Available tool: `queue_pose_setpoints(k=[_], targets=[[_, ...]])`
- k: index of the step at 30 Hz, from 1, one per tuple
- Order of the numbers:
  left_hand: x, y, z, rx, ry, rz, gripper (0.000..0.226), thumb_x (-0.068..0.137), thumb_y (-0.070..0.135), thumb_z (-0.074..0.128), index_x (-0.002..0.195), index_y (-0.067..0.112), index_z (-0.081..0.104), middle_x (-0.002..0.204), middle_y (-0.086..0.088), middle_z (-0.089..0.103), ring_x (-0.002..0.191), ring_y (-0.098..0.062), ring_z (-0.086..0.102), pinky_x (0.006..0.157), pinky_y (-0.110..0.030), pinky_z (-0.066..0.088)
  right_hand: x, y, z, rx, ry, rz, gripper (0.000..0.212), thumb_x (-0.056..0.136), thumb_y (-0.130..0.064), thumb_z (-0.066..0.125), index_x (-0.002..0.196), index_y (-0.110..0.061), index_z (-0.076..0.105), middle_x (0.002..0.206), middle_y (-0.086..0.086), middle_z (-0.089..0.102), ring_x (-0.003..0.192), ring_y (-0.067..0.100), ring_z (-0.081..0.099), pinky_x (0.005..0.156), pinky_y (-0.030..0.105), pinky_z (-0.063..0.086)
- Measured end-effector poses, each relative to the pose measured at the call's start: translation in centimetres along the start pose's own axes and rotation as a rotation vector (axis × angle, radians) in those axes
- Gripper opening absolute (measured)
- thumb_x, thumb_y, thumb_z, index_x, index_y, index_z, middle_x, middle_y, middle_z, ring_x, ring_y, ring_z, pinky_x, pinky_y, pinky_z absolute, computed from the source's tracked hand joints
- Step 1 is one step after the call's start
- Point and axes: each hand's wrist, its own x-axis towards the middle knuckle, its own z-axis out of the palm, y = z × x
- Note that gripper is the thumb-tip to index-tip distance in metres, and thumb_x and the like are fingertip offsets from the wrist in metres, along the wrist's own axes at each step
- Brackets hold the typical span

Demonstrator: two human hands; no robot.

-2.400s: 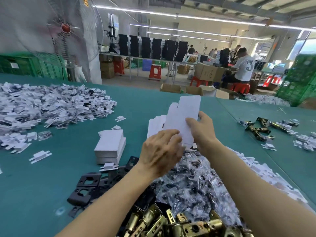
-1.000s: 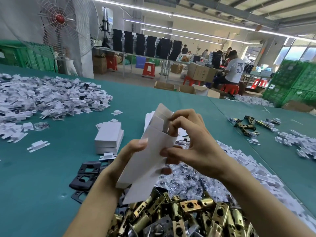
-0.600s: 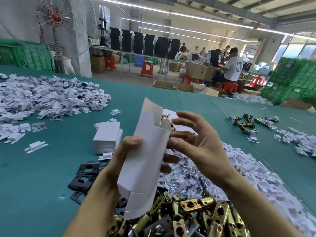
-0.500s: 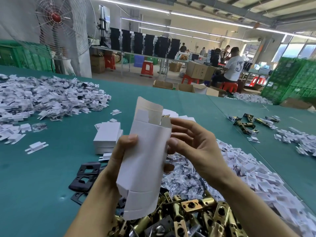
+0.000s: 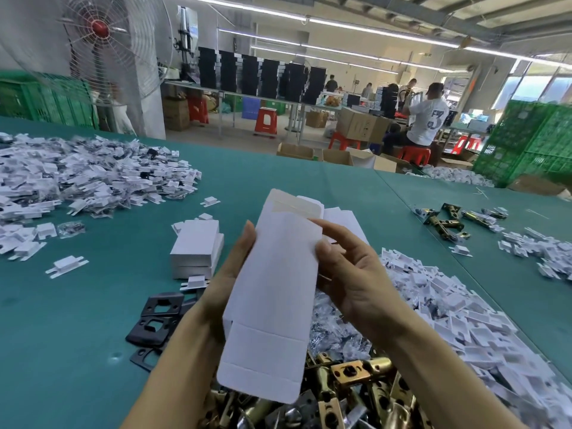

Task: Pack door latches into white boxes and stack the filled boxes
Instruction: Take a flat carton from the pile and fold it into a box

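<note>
— What have you got in your hands?

— Your left hand [image 5: 230, 274] grips a white box [image 5: 274, 292] along its left edge, thumb up the side, holding it upright and tilted a little away from you. Its top flaps stand open and its bottom flap hangs unfolded near you.

— And your right?

— Your right hand [image 5: 349, 274] is half open beside the box's right edge. The thumb touches the upper right edge and the fingers [image 5: 337, 235] stretch toward the open mouth. It isn't closed on anything.

— Where are the latches?

— A heap of brass door latches [image 5: 356, 394] lies on the green table [image 5: 278, 178] right under the box, close to you. A few more latches [image 5: 445, 221] sit well apart on the right.

— What else is on the table near you?

— A stack of closed white boxes [image 5: 196, 249] stands just left of your left hand, with black plates [image 5: 158, 317] in front of it. A pile of small bagged parts and white card inserts [image 5: 433, 301] runs along your right forearm, and a wider pile of the same [image 5: 77, 178] covers the far left.
</note>
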Motion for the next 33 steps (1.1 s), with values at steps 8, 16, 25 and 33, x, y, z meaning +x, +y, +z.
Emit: queue_pose_setpoints(k=[8,16,25,33], targets=[[0.9,-0.1,1.8,0.63,0.404,0.353,0.041,0.097,0.051,0.043,0.107,0.024,0.073,0.098,0.0,0.078,0.084,-0.015,0.074,0.068,-0.031,0.062,-0.7,-1.0,-0.8,-0.063,0.132,0.029,0.035,0.073,-0.023,0.073,0.108,-0.022,0.076,0.106,0.015,0.073,0.087,0.023,0.072,0.065,0.037,0.061],[0.8,-0.8,2.4,0.825,0.212,0.33,0.07,0.069,0.069,0.063,0.129,0.034,0.055,0.112,0.013,0.073,0.1,-0.007,0.071,0.08,-0.027,0.057,-1.1,-1.1,-1.1,-0.251,0.14,-0.053,0.035,0.079,-0.023,0.069,0.114,-0.023,0.072,0.105,0.008,0.075,0.098,0.022,0.071,0.074,0.04,0.062],[1.2,-2.1,2.3,0.912,0.293,0.78,0.065,0.085,0.043,0.074,0.136,0.059,0.038,0.111,0.016,0.07,0.091,-0.01,0.073,0.072,-0.031,0.062,-1.4,-0.4,-1.9,-0.368,0.147,-0.205,0.028,0.083,-0.017,0.065,0.111,-0.016,0.066,0.108,0.012,0.072,0.099,0.025,0.071,0.082,0.038,0.06],[1.5,-2.1,2.1,0.884,0.288,0.9,0.03,0.083,0.063,0.066,0.101,0.043,0.053,0.094,0.014,0.065,0.074,-0.014,0.067,0.058,-0.047,0.061,-1.7,-1.0,-1.7,-0.52,-0.023,-0.177,0.012,0.094,-0.016,0.058,0.106,-0.014,0.058,0.1,0.006,0.067,0.093,0.019,0.067,0.086,0.045,0.058]])
